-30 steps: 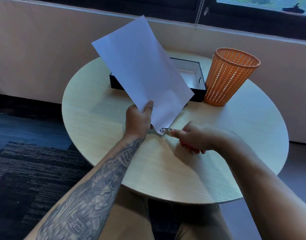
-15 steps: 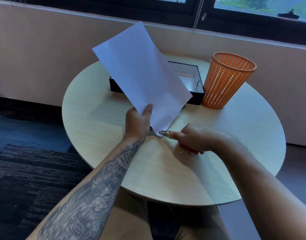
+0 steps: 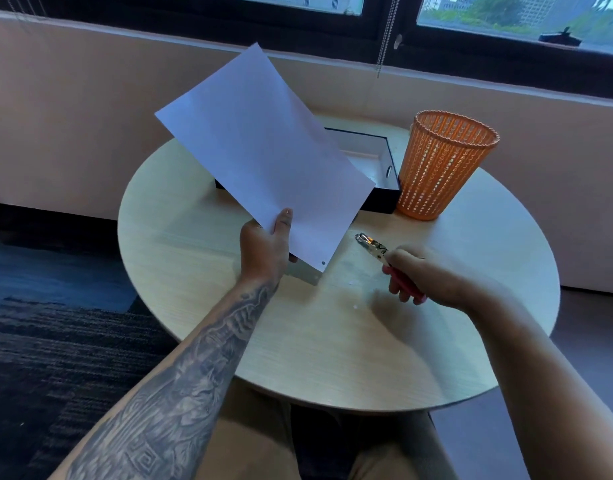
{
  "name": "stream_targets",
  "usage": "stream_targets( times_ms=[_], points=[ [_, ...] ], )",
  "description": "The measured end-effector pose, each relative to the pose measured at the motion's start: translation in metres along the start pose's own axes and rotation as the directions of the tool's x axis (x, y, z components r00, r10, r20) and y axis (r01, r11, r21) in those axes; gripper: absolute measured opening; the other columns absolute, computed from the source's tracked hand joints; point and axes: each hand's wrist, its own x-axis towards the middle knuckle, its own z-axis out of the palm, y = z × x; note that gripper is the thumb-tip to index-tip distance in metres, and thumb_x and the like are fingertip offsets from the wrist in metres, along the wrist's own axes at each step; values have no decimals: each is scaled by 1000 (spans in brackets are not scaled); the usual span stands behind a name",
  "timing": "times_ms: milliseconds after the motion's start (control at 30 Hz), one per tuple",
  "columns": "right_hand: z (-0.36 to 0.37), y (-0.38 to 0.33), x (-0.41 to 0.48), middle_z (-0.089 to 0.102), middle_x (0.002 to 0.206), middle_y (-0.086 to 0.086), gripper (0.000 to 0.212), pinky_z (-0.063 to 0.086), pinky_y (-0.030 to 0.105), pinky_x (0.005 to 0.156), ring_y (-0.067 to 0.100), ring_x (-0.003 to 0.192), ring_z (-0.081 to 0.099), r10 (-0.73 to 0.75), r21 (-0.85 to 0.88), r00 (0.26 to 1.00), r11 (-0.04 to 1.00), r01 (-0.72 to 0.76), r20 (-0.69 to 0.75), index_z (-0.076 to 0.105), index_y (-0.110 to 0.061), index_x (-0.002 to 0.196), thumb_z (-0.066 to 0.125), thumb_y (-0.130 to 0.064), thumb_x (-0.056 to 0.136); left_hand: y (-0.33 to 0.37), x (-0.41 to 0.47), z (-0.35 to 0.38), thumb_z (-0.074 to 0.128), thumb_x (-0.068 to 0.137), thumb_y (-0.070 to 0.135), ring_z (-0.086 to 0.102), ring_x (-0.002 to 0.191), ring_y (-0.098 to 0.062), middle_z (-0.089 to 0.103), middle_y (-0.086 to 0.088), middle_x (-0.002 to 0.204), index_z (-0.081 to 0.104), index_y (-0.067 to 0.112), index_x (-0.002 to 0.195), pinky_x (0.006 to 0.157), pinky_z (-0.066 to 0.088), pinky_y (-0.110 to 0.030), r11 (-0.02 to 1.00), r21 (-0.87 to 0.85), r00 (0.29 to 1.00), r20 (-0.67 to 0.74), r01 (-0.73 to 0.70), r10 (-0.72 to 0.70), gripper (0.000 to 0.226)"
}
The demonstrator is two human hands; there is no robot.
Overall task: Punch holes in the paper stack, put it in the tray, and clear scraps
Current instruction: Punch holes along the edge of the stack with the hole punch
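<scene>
My left hand (image 3: 265,249) holds the white paper stack (image 3: 263,157) by its lower edge, tilted up above the round table (image 3: 228,323). A small punched hole shows near the stack's bottom corner. My right hand (image 3: 422,277) grips a hand-held hole punch (image 3: 376,249) with red handles and a metal head, off to the right of the paper and clear of it. Tiny white paper scraps (image 3: 355,305) lie on the table between my hands. The black tray (image 3: 384,187) with a white inside sits behind the paper, partly hidden by it.
An orange mesh waste basket (image 3: 443,164) stands at the back right of the table, touching the tray's right end. A wall and window run behind the table. A dark rug covers the floor on the left. My knees are under the table's near edge.
The punch was on the paper's bottom corner; my right hand has drawn it away to the right. A hole now shows in that corner and scraps lie on the table.
</scene>
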Motion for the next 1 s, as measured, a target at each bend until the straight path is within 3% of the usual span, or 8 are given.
stream_targets(
  times_ms=[133,267,533,700,767,833,933,1000],
  points=[
    [4,11,-3,68,93,7,28,52,43,78,28,85,65,-23,-181,978,983,-15,-205,63,-17,97,51,-42,98,4,-3,-1,67,95,26,62,50,-5,66,7,75,67,24,81,43,55,-28,1000,-19,1000,6,-8,8,14],
    [10,19,-6,55,108,0,32,49,42,91,23,101,56,-47,-350,947,934,-72,-319,65,-24,107,56,-51,92,6,-5,-1,68,94,26,60,48,-4,64,6,71,66,24,79,42,53,-26,1000,-17,1000,9,-6,6,16],
    [28,23,-12,53,104,-3,36,47,39,83,23,106,51,-131,-440,896,895,-77,-423,64,-23,108,61,-52,86,6,-8,-7,70,93,25,61,52,-11,65,5,66,68,17,79,41,50,-26,1000,-14,998,69,1,0,17],
    [26,22,-11,58,126,2,64,45,42,94,26,116,53,-158,-500,886,861,-93,-437,56,-21,134,62,-63,85,14,-13,-17,70,93,20,60,46,-12,63,3,59,66,12,74,40,46,-24,1000,-27,992,123,2,2,21],
    [25,14,-12,59,128,-1,70,50,38,94,20,114,57,-207,-366,855,930,21,-476,52,-23,139,66,-64,84,21,-15,-21,69,93,19,60,47,-10,64,1,62,67,11,75,41,46,-21,999,-35,991,135,-14,18,20],
    [24,0,-15,63,118,-4,60,53,19,75,10,99,63,-173,-3,863,981,195,-475,53,-26,135,72,-55,85,27,-15,-24,69,93,19,61,48,-8,65,1,62,67,11,74,43,47,-18,999,-24,986,158,-48,51,21],
    [27,-19,-15,67,107,4,50,49,19,61,13,83,66,-81,664,974,719,204,-212,60,-17,122,75,-45,84,33,-14,-28,70,92,21,58,44,-10,65,7,54,66,11,69,43,45,-22,997,-29,982,176,-66,70,25],
    [29,-23,-12,68,95,2,39,49,25,62,15,79,68,-95,842,993,527,112,-73,62,-15,108,76,-43,83,37,-15,-29,70,92,20,57,44,-13,66,7,54,67,10,71,42,43,-24,997,-40,977,200,-69,76,23]
  ],
)
